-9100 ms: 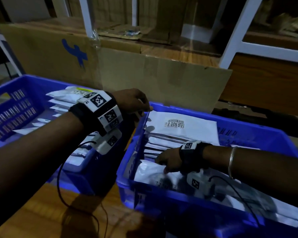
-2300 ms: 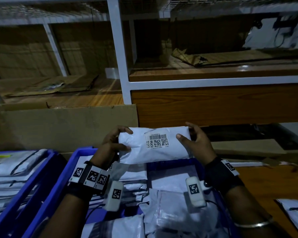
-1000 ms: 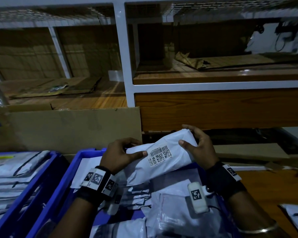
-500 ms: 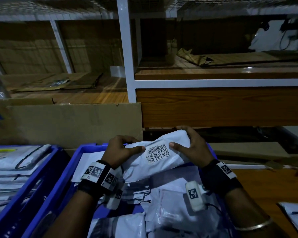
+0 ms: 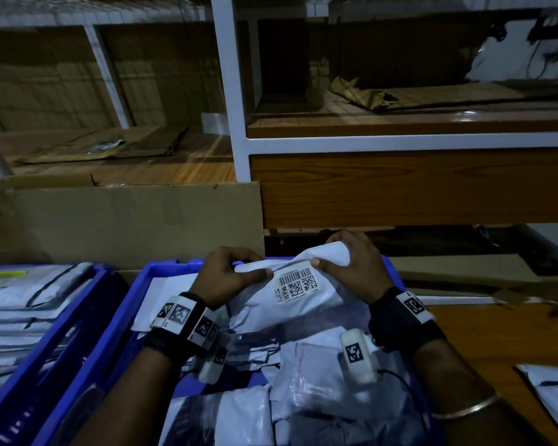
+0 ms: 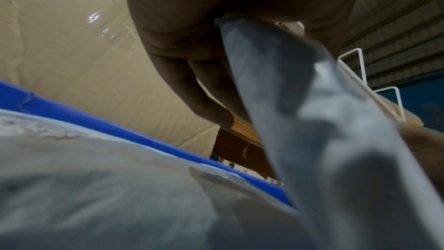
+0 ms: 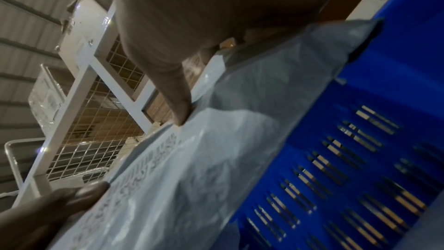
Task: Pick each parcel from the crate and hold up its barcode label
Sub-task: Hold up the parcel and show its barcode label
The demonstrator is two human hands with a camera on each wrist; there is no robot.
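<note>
Parcel [image 5: 290, 297], white poly mailer, was held over the far end of the right crate [image 5: 161, 268], label [image 5: 295, 284] facing up twd the head cam. Left hand [image 5: 226, 278] pinched its left end, thumb on top, fingers curled under; right hand [image 5: 351, 268] clamped the bunched right end. Bag sagged and creased btwn the grips, so prob. light, soft, slick film. Best taken at the ends, clear of the label, pulled flat. More parcels lay in the crate below; a 2nd crate [image 5: 62, 333] sat left, cardboard [image 5: 136, 220] behind, table [image 5: 496, 333] at right.
</note>
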